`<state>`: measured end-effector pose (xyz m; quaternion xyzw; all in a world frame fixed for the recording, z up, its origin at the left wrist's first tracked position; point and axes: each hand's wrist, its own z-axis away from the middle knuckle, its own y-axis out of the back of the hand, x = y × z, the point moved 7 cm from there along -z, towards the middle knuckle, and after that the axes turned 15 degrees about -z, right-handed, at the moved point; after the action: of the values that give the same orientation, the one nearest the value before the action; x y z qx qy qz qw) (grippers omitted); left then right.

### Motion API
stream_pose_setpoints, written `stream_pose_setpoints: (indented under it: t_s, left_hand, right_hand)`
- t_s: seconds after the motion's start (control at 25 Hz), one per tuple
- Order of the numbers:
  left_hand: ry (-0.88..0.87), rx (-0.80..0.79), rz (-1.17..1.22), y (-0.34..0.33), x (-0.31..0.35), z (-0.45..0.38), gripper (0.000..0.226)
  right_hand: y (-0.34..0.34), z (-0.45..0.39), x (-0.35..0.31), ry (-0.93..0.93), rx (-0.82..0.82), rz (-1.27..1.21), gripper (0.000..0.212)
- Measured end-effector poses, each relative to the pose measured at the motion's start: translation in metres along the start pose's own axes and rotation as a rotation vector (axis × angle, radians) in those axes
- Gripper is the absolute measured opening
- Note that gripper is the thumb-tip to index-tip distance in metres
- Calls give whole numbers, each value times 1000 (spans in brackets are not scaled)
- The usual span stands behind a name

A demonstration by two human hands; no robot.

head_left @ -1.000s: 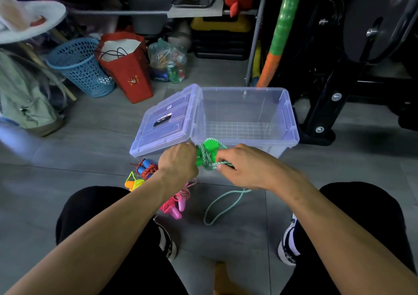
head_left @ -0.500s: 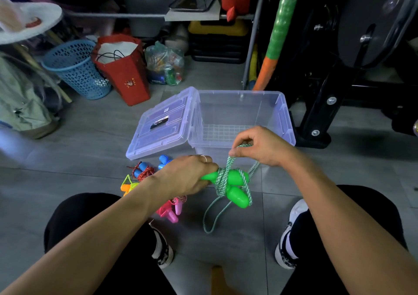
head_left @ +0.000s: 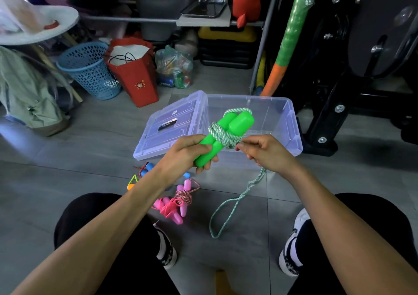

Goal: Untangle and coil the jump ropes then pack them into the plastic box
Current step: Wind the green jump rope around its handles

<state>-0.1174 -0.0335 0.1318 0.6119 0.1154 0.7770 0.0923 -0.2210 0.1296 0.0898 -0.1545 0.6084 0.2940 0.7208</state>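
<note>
Left hand (head_left: 185, 153) is clenched round the lower ends of the green handles (head_left: 222, 134), held side by side and tilted up toward the far right. Right hand (head_left: 263, 151) pinches the green-and-white cord (head_left: 222, 134) just beside the wraps binding the handles — a loose loop trails from it down to the floor (head_left: 294, 193). Beyond the hands sits the clear plastic box (head_left: 291, 123), its lid (head_left: 172, 125) lying to the left. Near the knees lie a pink rope bundle (head_left: 175, 204) and, further left, a blue-handled one (head_left: 147, 168).
</note>
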Motion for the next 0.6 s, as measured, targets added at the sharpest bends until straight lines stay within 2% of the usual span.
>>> stream_pose_setpoints:
  t_s: [0.12, 0.2, 0.32, 0.4, 0.52, 0.6]
  left_hand:
    - [-11, 85, -49, 7, -1, -2, 17]
    - [43, 193, -83, 15, -9, -7, 16]
    - [139, 349, -193, 24, -22, -18, 12]
    - [105, 410, -414, 20, -24, -24, 10]
    - [-47, 368, -858, -2, -20, -35, 12]
    - [-69, 204, -1047, -16, -28, -45, 11]
  right_hand:
    - [-2, -1, -3, 25, 48, 61, 21]
    - [-16, 4, -8, 79, 14, 182, 26]
    - [-47, 14, -11, 150, -109, 541, 32]
    - [-57, 22, -9, 150, -157, 717, 26]
    - [-60, 29, -12, 140, -229, 795, 18]
    - [-51, 32, -20, 120, -241, 768, 21]
